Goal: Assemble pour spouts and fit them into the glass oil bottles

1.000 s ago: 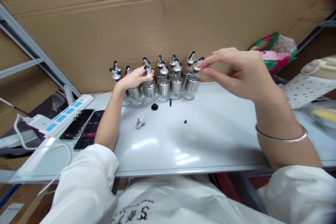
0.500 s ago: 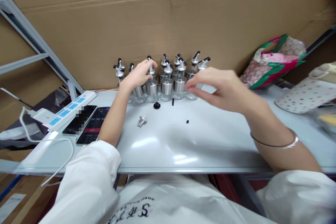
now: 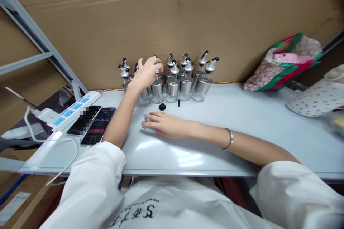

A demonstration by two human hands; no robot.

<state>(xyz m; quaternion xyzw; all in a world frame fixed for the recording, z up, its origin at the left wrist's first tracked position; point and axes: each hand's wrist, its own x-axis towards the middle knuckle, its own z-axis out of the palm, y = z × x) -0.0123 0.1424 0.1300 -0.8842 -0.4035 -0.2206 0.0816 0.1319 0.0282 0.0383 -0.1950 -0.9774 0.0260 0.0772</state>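
Observation:
Several small glass bottles (image 3: 185, 85) with steel sleeves and black-tipped pourer tops stand in a cluster at the back of the grey table (image 3: 242, 121). My left hand (image 3: 145, 75) is closed round the top of one bottle on the cluster's left side. My right hand (image 3: 166, 124) lies low on the table with its fingers stretched out, fingertips at a small loose silver pourer piece (image 3: 144, 124), which is mostly covered. A black round cap (image 3: 162, 106) and a short black stick (image 3: 178, 103) lie just in front of the bottles.
A white and blue power strip (image 3: 72, 111), two phones (image 3: 98, 129) and a white cable (image 3: 40, 143) lie at the left. A colourful bag (image 3: 282, 62) and a dotted white item (image 3: 317, 100) sit at the right. A cardboard wall (image 3: 107, 25) stands behind.
My right hand has come down from the rightmost bottle's top and moved left across the table to the loose silver piece. My left hand has stayed on its bottle.

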